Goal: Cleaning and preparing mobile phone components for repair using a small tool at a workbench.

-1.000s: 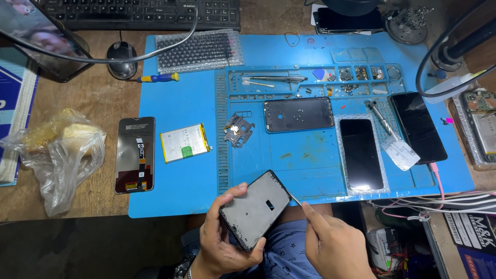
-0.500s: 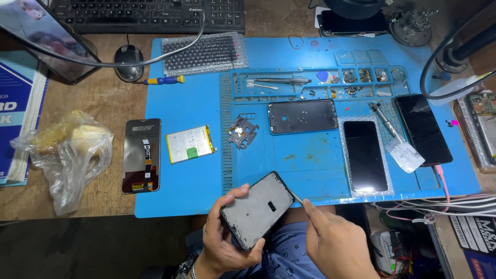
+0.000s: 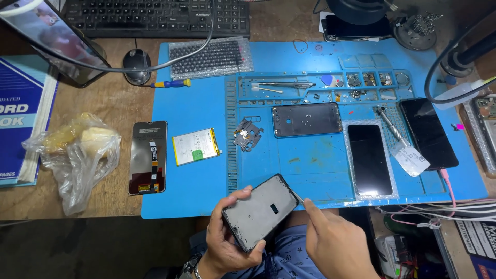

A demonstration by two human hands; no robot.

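Note:
My left hand (image 3: 227,243) grips a dark phone frame (image 3: 261,212) from below, tilted over my lap at the front edge of the blue repair mat (image 3: 201,98). My right hand (image 3: 336,243) holds a thin metal tool (image 3: 296,197) whose tip touches the frame's right edge. On the mat lie a loose screen with a flex cable (image 3: 148,157), a flat battery (image 3: 195,146), a small black bracket (image 3: 247,134), a black back cover (image 3: 307,119) and a dark screen panel (image 3: 369,159).
A keyboard (image 3: 155,15), mouse (image 3: 136,66) and small screwdriver (image 3: 170,83) sit at the back. A plastic bag (image 3: 77,155) and blue book (image 3: 23,124) lie left. Another phone (image 3: 428,133), tweezers (image 3: 281,85), small parts and cables (image 3: 434,212) crowd the right.
The view has drifted slightly, so the mat sits lower in frame. My hands keep hold of the frame and tool, with the tool tip still at the frame's edge.

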